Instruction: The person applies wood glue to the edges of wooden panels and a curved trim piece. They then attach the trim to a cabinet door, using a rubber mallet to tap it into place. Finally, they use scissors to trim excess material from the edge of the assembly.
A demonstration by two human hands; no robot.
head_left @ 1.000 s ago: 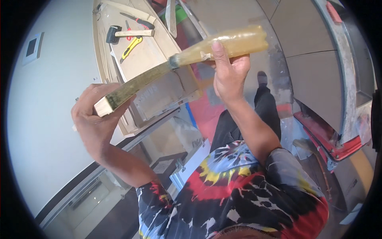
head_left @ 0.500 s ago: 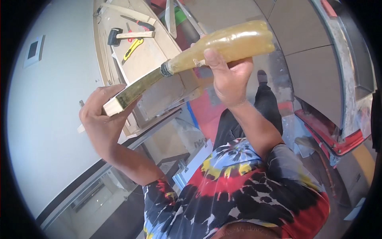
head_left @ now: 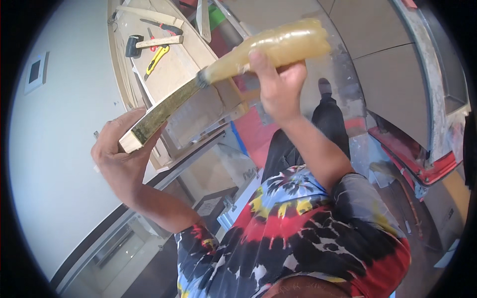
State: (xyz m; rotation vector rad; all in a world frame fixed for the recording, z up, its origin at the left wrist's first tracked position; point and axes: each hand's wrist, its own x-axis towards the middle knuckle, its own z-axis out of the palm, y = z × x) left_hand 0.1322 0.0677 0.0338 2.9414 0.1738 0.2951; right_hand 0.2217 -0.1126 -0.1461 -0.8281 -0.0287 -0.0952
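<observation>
My left hand (head_left: pixel 118 141) is closed around the near end of a narrow wooden strip (head_left: pixel 171 104), which slopes up and away to the right. The strip's upper face looks greenish brown and its end is pale wood. In my right hand (head_left: pixel 282 92) is a translucent yellowish plastic bottle (head_left: pixel 288 42), tilted with its neck down toward the left. The bottle's dark, ringed mouth (head_left: pixel 201 78) is at the far part of the strip; whether it touches is blurred. My right thumb lies along the bottle's near side, and the other fingers are mostly hidden beneath it.
Beyond the strip stands a pale wooden tray-like bench (head_left: pixel 174 54). On it lie a black-headed mallet (head_left: pixel 133 45), a yellow utility knife (head_left: pixel 157 61) and a red-and-black handled tool (head_left: pixel 170 29). A white wall (head_left: pixel 64 134) rises at left; a red-edged metal frame (head_left: pixel 420 171) stands at right.
The strip tilts more steeply, its near end lower. The bottle, still in my right hand, has shifted slightly left and up, its mouth a little farther from my left hand.
</observation>
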